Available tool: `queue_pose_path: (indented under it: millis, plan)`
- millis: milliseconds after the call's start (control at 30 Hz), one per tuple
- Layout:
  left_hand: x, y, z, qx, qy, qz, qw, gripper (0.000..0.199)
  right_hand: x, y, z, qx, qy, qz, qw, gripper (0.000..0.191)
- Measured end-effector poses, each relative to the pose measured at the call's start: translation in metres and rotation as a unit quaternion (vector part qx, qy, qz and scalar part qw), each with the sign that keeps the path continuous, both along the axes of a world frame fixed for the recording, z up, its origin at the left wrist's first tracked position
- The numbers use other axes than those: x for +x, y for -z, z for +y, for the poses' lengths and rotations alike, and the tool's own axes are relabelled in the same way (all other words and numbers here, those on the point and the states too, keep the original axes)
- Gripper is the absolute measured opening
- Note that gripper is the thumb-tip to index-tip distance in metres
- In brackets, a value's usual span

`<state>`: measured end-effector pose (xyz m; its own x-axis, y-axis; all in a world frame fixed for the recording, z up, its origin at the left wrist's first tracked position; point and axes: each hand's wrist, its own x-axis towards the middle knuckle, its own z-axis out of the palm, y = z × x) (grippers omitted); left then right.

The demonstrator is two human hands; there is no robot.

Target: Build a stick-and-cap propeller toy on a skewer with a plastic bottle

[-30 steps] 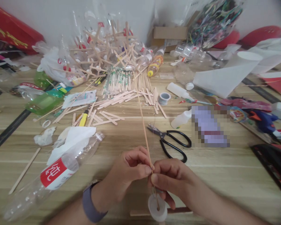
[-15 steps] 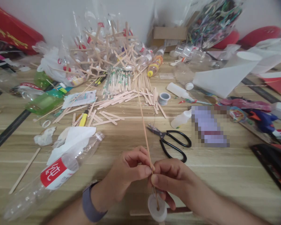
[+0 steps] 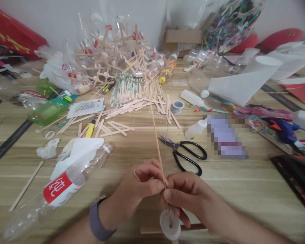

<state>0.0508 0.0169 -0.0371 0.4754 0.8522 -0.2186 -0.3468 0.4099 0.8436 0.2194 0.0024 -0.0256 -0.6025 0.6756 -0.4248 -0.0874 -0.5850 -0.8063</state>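
Note:
A long thin wooden stick (image 3: 155,135) runs from the pile of sticks down to my fingers. My left hand (image 3: 144,181) pinches it between thumb and fingers. Right beside it, my right hand (image 3: 184,193) is closed on the same stick, fingertips touching those of the left. At the stick's lower end, just below my hands, is a round whitish disc (image 3: 165,227) with the stick at its centre. Thin wire seems to run near the stick, but my fingers hide most of it. A flat wooden strip (image 3: 149,230) lies beneath the disc.
Black-handled scissors (image 3: 176,147) lie ahead of my right hand. A clear bottle (image 3: 86,173) is left of my left hand. Farther off are a wire spool (image 3: 178,106), white glue bottles (image 3: 196,128), craft sticks (image 3: 117,130), a yellow cutter (image 3: 90,128) and a paper cone (image 3: 244,81).

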Motion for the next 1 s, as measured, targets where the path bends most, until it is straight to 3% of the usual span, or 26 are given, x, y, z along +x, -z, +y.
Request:
queue_pose_path:
  millis: [433,1000]
  plan:
    - [-0.0018,-0.0005,0.0008,-0.018,-0.001,0.003,1.000,0.008,0.0000,-0.0039,0.0046,-0.016,0.022,-0.018,0.999,0.044]
    - [-0.0003,0.0012,0.0002,-0.001,-0.006,0.023,1.000,0.012,-0.0010,-0.0010,0.0020,-0.001,0.004,-0.027,1.000,0.044]
